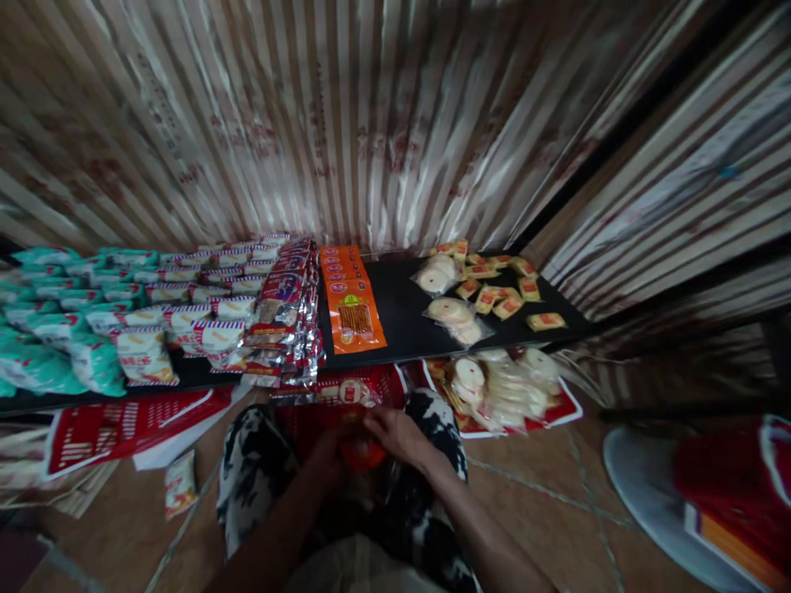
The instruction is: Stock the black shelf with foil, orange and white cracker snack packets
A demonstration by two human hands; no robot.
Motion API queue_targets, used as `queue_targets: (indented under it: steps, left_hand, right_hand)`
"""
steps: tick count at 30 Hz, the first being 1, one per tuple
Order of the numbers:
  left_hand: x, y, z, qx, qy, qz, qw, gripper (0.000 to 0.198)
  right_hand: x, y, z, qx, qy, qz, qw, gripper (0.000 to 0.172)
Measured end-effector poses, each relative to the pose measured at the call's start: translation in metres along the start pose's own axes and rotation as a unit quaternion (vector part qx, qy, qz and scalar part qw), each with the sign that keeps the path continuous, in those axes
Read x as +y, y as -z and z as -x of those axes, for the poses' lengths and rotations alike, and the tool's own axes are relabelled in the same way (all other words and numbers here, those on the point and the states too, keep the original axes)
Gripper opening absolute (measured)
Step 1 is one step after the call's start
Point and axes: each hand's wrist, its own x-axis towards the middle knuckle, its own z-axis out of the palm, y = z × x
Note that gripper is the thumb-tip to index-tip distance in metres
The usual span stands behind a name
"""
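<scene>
Between my knees, above my lap, my right hand point(399, 434) closes its fingers on the upper edge of an orange-red snack packet point(363, 455). My left hand point(330, 458) is closed at the packet's left side, dim and partly in shadow. Just beyond the hands is a red basket point(388, 384) with a round wrapped item in it. On the black shelf point(395, 309) ahead lies an overlapping row of orange stick-snack packets point(354, 309). Dark red and silver packets point(281, 305) are stacked to their left.
White snack bags point(148, 356) and teal bags point(49, 362) fill the shelf's left side. Round white wrapped crackers point(454, 313) and small yellow packets point(507, 305) lie to the right. Below is a red basket of wrapped crackers point(507, 391). One bag point(180, 486) lies on the tiled floor.
</scene>
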Motion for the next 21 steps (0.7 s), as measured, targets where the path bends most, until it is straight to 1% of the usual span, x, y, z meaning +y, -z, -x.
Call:
queue_targets:
  steps: [3,6,8,10,12,13,15,17,19,21]
  left_hand:
    - [-0.006,-0.019,0.019,-0.021,0.021,-0.007,1.0,0.023]
    - [-0.008,-0.039,0.04,-0.026,0.048,-0.012,0.998,0.03]
    - [-0.007,-0.054,0.056,-0.039,0.038,-0.034,0.998,0.035]
    - [-0.004,-0.069,0.072,-0.069,0.009,-0.076,0.995,0.04]
    - [0.0,-0.082,0.085,-0.092,-0.021,-0.122,0.988,0.04]
    - [0.003,-0.087,0.089,-0.097,-0.036,-0.144,0.984,0.038]
    - [0.007,-0.093,0.091,-0.103,-0.071,-0.177,0.976,0.035]
    - [0.011,-0.094,0.085,-0.109,-0.104,-0.197,0.969,0.035]
    - [0.014,-0.094,0.074,-0.102,-0.133,-0.21,0.963,0.035]
    - [0.018,-0.094,0.063,-0.068,-0.163,-0.218,0.96,0.034]
  right_hand:
    - [0.008,0.017,0.021,0.057,-0.003,-0.003,0.998,0.028]
    - [0.02,0.029,0.038,0.118,-0.025,-0.006,0.993,0.033]
    - [0.028,0.033,0.046,0.157,-0.043,-0.023,0.986,0.037]
    - [0.033,0.035,0.052,0.185,-0.045,-0.082,0.978,0.041]
    - [0.033,0.037,0.054,0.184,-0.034,-0.188,0.964,0.047]
    - [0.032,0.037,0.055,0.179,-0.028,-0.248,0.952,0.051]
    - [0.026,0.037,0.052,0.181,-0.018,-0.346,0.921,0.059]
    - [0.019,0.038,0.047,0.21,-0.004,-0.393,0.895,0.062]
    - [0.014,0.039,0.038,0.231,0.008,-0.408,0.883,0.059]
    - [0.011,0.04,0.027,0.244,0.013,-0.401,0.883,0.055]
